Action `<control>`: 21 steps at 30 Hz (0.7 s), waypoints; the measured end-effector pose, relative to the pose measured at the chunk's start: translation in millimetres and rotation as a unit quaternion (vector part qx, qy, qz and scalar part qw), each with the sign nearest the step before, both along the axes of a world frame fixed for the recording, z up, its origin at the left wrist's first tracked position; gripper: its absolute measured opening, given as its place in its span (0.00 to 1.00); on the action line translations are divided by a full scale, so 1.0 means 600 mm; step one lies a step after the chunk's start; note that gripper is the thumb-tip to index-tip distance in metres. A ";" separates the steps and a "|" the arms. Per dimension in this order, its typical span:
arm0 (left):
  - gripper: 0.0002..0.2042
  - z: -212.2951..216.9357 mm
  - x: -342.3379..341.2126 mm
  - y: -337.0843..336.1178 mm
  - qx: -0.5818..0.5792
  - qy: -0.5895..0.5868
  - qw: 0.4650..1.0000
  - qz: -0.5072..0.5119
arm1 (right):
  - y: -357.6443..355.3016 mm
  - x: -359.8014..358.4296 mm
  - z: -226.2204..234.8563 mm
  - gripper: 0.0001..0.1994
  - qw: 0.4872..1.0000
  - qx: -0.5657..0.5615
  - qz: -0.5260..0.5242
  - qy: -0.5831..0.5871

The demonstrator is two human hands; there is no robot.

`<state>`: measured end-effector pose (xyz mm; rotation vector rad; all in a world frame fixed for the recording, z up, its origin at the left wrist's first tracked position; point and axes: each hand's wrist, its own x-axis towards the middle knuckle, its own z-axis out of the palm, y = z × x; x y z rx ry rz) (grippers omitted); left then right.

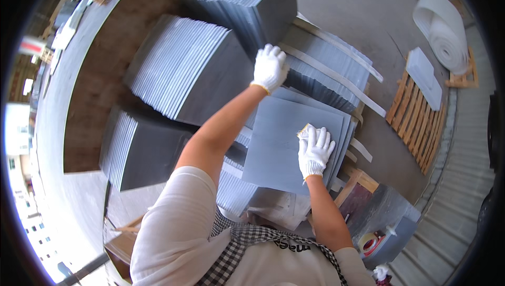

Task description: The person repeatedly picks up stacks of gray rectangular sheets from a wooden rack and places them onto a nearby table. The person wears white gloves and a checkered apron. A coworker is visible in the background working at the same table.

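Observation:
Grey square sheets (271, 144) lie flat in a slightly fanned pile in front of me. My right hand (315, 152), in a white knitted glove, presses a small whitish-yellow cloth (303, 129) against the top sheet, its fingers over the cloth. Farther up and to the left, my left hand (270, 68), also gloved, has its fingers curled beside the corner of an upright stack of dark grey sheets (213, 75). Its fingertips and palm are turned away, so whatever they grip is hidden.
Another tall sheet stack (247, 7) stands at the back, with a strapped bundle (329, 62) to its right. A lower stack (150, 152) is at left, by a brown board (84, 123). Right are a slatted wooden pallet (418, 117), a white foam roll (444, 38) and tape (370, 244).

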<state>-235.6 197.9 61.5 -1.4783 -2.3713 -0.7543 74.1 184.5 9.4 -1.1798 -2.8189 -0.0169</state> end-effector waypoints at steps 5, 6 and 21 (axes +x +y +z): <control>0.08 0.003 0.136 -0.190 0.145 -0.099 0.983 0.051 | -0.004 0.019 -0.032 0.26 1.000 0.024 -0.017 0.001; 0.09 0.003 0.159 -0.236 0.132 -0.087 0.984 0.081 | -0.008 0.017 -0.017 0.27 1.000 0.003 -0.012 -0.011; 0.37 0.078 0.159 -0.832 -0.159 -0.015 0.800 0.578 | 0.003 0.023 -0.068 0.26 0.995 0.099 -0.002 0.014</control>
